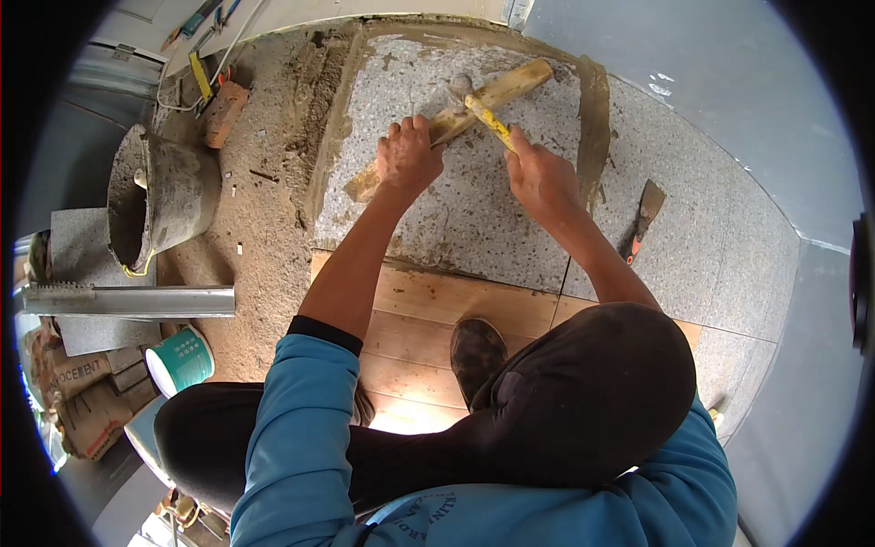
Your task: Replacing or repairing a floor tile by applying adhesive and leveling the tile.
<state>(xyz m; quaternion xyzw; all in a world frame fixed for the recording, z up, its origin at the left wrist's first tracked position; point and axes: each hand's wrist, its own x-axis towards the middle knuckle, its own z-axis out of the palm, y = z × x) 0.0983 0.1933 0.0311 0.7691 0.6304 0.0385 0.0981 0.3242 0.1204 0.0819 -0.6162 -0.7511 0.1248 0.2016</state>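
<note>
A wooden block (515,84), long and narrow, lies aslant across a speckled grey floor tile (456,205). My left hand (408,153) is closed round the middle of the block and presses it to the tile. In my right hand (542,180) is a hammer (489,120) with a yellow handle. Its metal head is over the block, just beyond my left hand; whether it touches the wood I cannot tell. Wet mortar (594,118) edges the tile on its far and right sides. My left fingertips are partly hidden behind the hand.
To the right, a scraper (644,219) lies on laid tiles (720,201). On the left are a dirty bucket (173,191), a brick (226,114), a metal straightedge (137,301), a teal tub (182,360) and cement bags (82,392). Wood-look tiles (415,301) are under my feet.
</note>
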